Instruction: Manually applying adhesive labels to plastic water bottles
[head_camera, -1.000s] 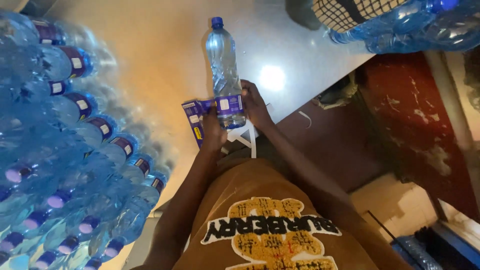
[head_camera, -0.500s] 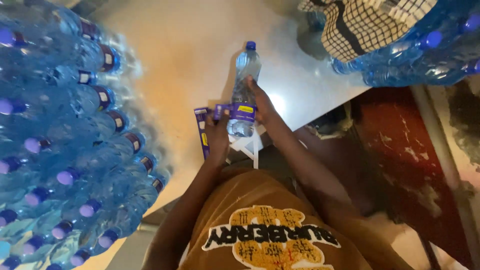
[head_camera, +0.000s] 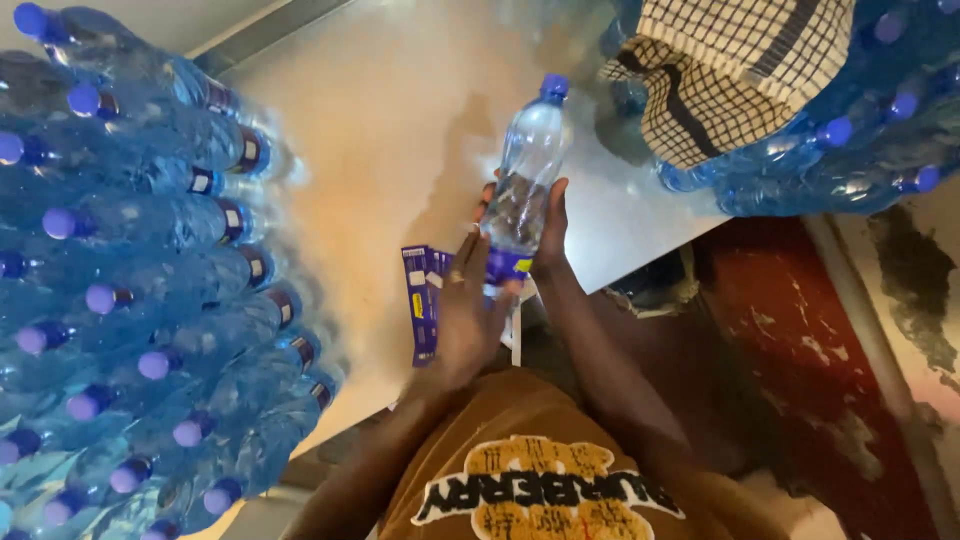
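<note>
A clear plastic water bottle (head_camera: 527, 165) with a blue cap stands tilted above the pale table (head_camera: 380, 130). My right hand (head_camera: 545, 230) grips its lower body from the right side. My left hand (head_camera: 468, 310) lies flat against the purple label band (head_camera: 505, 265) near the bottle's base, fingers stretched out. A stack of loose purple labels (head_camera: 420, 300) rests on the table just left of my left hand.
A large stack of blue-capped water bottles (head_camera: 130, 300) fills the left side. More bottles (head_camera: 850, 130) lie at the upper right with a checked cloth (head_camera: 720, 70) over them. A dark red floor (head_camera: 800, 330) shows at the right.
The bottle has been lifted higher and tilted more upright. My right hand has slid down to its lower body, and my left hand has opened flat against the label.
</note>
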